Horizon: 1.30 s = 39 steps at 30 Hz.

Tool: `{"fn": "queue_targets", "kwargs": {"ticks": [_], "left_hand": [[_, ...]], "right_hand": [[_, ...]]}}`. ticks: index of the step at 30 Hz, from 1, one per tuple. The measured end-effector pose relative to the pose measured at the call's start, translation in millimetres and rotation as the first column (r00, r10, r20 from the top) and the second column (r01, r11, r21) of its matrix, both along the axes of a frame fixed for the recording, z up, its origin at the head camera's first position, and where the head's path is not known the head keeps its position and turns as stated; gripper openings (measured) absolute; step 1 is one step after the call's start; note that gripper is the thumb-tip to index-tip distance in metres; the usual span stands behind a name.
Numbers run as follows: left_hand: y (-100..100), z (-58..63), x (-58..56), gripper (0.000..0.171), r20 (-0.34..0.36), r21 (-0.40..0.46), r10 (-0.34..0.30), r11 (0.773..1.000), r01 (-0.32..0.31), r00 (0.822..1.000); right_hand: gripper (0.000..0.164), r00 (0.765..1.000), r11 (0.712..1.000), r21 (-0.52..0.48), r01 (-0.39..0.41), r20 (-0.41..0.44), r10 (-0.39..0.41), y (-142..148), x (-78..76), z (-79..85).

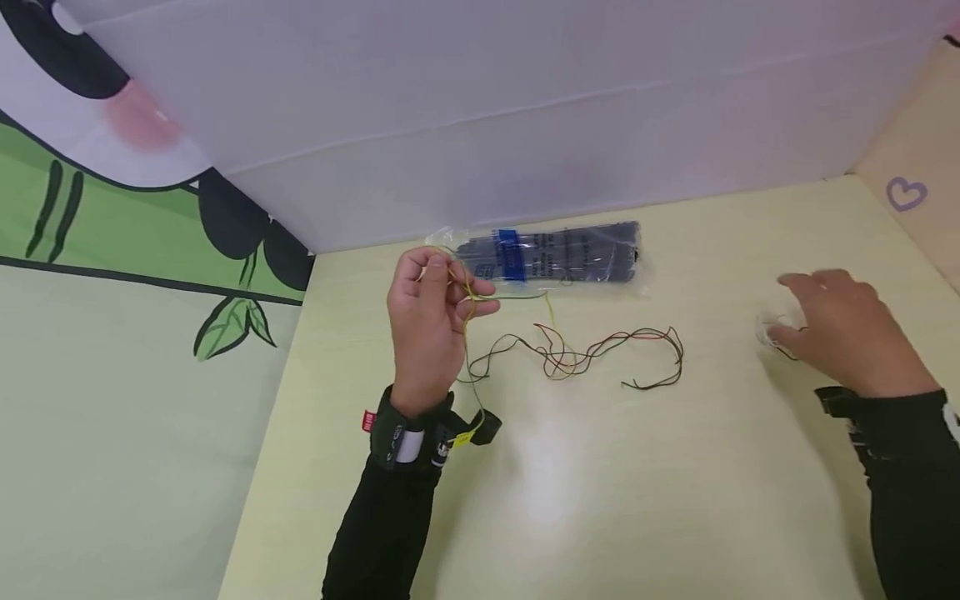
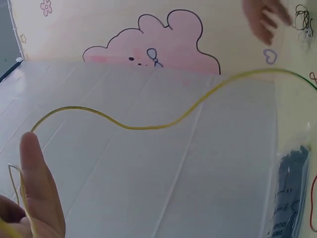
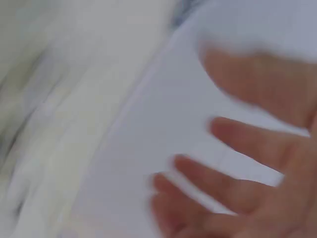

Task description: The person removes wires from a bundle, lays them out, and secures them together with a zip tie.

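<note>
My left hand [image 1: 426, 333] is raised over the table's left part, thumb and fingers pinching a thin yellow-green wire [image 1: 469, 321]. In the left wrist view the wire [image 2: 148, 127] runs from the fingertip in a wavy line to the right, turning greener. One length hangs down past the wrist. At the far right, my right hand [image 1: 843, 333] is above the table with spread fingers and partly covers a small bundle [image 1: 776, 329] in clear wrap. That bundle, seen in the left wrist view, includes coiled black wire [image 2: 302, 19]. The right wrist view shows bent, parted fingers [image 3: 237, 136] with nothing between them.
Loose black and red wires [image 1: 588, 354] lie tangled in the middle of the pale table [image 1: 600, 500]. Behind them is a clear plastic bag [image 1: 570, 254] with dark contents and a blue band. A white panel [image 1: 525, 108] stands along the back edge.
</note>
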<state>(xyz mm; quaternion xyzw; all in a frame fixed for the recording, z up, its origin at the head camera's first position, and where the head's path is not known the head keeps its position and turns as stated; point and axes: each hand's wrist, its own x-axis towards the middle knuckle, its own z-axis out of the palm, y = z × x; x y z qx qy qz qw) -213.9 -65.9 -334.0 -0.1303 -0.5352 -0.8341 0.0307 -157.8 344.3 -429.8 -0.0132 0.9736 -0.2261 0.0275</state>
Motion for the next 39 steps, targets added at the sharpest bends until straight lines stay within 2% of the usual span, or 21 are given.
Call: {"fn": "queue_targets", "kwargs": {"ticks": [2,3,5,7,9,11,13,14,15,17,19,20,22,25,27,29,30,32,33,36,39], "left_hand": [[15,-1.7,-2.5,0.011,0.009,-0.031,-0.042,0.999,0.042,0.999],[22,-2.6,-4.1,0.011,0.013,-0.036,-0.062,0.997,0.062,0.998],[37,-4.6,-7.6,0.011,0.015,-0.038,-0.095,0.995,0.096,0.995],[50,-6.6,-11.4,0.011,0.015,-0.032,-0.122,0.992,0.122,0.992],[61,-8.7,-15.6,0.011,0.015,-0.03,-0.141,0.989,0.141,0.99],[62,-10.9,-16.7,0.01,0.024,-0.044,-0.156,0.987,0.156,0.988],[59,-13.5,-18.6,0.01,0.051,-0.059,-0.17,0.983,0.173,0.984],[56,-15.0,-19.6,0.01,0.075,-0.078,-0.175,0.98,0.181,0.982],[53,-16.9,-20.6,0.01,0.105,-0.108,-0.178,0.976,0.189,0.978],[45,-21.8,-22.2,0.011,0.178,-0.195,-0.174,0.958,0.208,0.969],[38,-27.7,-23.1,0.013,0.241,-0.313,-0.158,0.921,0.231,0.958],[35,-31.3,-23.3,0.016,0.263,-0.388,-0.142,0.89,0.24,0.954],[29,-37.7,-23.0,0.021,0.259,-0.548,-0.106,0.802,0.236,0.96],[22,-44.7,-22.7,0.027,0.182,-0.763,-0.075,0.618,0.189,0.98],[19,-47.7,-23.6,0.03,0.109,-0.863,-0.07,0.489,0.129,0.992],[14,-52.1,-26.4,0.032,0.05,-0.918,-0.076,0.389,0.075,0.996],[11,-54.9,-28.3,0.032,0.025,-0.935,-0.079,0.352,0.051,0.997],[3,-62.2,-33.3,0.029,0.013,-0.952,-0.084,0.304,0.038,0.996],[-1,-66.7,-36.4,0.027,0.017,-0.956,-0.091,0.29,0.042,0.996],[-9,-80.5,-47.8,0.021,0.04,-0.964,-0.12,0.258,0.07,0.992],[-9,-93.5,-59.9,0.017,0.015,-0.971,-0.152,0.235,0.051,0.988]], "right_hand": [[0.054,0.983,0.984,-0.135,-0.112,-0.162,0.089,-35,-9.1,20.3],[0.05,0.965,0.957,-0.211,-0.197,-0.216,0.151,-53,-14.8,28.9],[0.049,0.924,0.862,-0.355,-0.363,-0.258,0.283,-85,-26.2,41.5],[0.047,0.889,0.755,-0.469,-0.458,-0.236,0.392,-109,-36.5,47.4],[0.038,0.861,0.666,-0.557,-0.496,-0.221,0.458,-120,-44.6,49.8],[0.028,0.858,0.604,-0.629,-0.49,-0.223,0.464,-124,-44.1,50.4],[0.02,0.868,0.563,-0.679,-0.47,-0.241,0.433,-119,-42.7,50.1],[0.02,0.875,0.557,-0.691,-0.461,-0.252,0.413,-114,-41.5,50.0],[0.02,0.884,0.559,-0.697,-0.449,-0.256,0.391,-108,-40.3,49.9],[0.021,0.902,0.584,-0.693,-0.422,-0.256,0.348,-97,-38.1,49.9],[0.022,0.923,0.633,-0.674,-0.382,-0.24,0.301,-86,-35.6,50.4],[0.022,0.932,0.662,-0.657,-0.36,-0.234,0.275,-81,-34.5,50.3],[0.02,0.948,0.724,-0.613,-0.316,-0.236,0.213,-73,-33.3,49.2],[0.017,0.963,0.796,-0.562,-0.225,-0.251,0.095,-64,-33.3,44.8],[0.015,0.966,0.821,-0.55,-0.157,-0.256,0.013,-60,-34.7,40.4],[0.017,0.969,0.832,-0.547,-0.092,-0.241,-0.052,-55,-35.9,35.4],[0.019,0.97,0.837,-0.543,-0.063,-0.231,-0.077,-52,-36.6,32.4],[0.023,0.973,0.848,-0.53,-0.013,-0.201,-0.111,-47,-38.0,25.7],[0.024,0.976,0.851,-0.524,0.007,-0.181,-0.12,-45,-38.8,21.8],[0.03,0.988,0.876,-0.482,0.035,-0.116,-0.103,-42,-42.6,8.8],[0.036,0.997,0.904,-0.427,0.026,-0.058,-0.056,-43,-48.1,-2.3]]}}
